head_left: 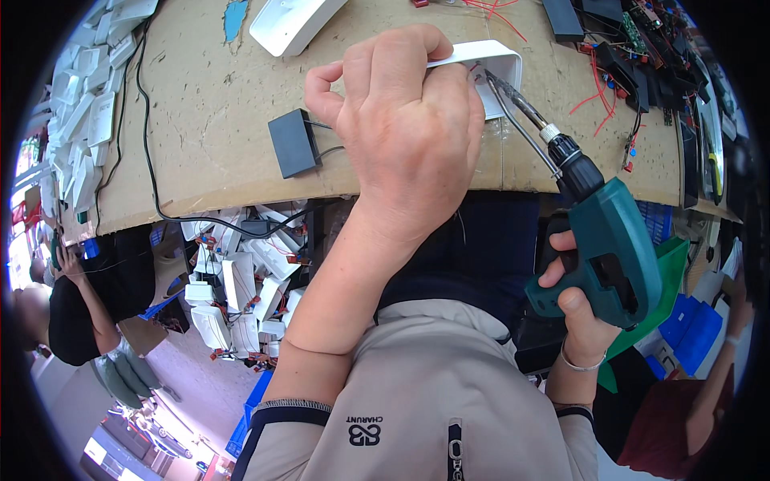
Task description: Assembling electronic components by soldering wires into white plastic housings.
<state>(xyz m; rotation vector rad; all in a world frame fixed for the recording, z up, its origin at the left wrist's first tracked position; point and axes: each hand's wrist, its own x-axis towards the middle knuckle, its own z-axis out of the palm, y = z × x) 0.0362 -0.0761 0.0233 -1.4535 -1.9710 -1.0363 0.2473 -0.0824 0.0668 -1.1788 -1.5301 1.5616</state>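
A white, open-topped rectangular plastic housing point(493, 64) sits tilted on the cardboard-covered tabletop point(216, 96), while a teal-bodied electric screwdriver point(597, 240) slants up-left, its long metal bit tip inside the housing's open cavity.

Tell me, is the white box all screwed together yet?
Not yet. Done: a finished-looking white housing lies further back on the cardboard-covered bench. In hand: the left hand grips a white box while the right hand points a green electric screwdriver into its open end. Left: a black block with wires waits beside it, and white parts fill the bin below.
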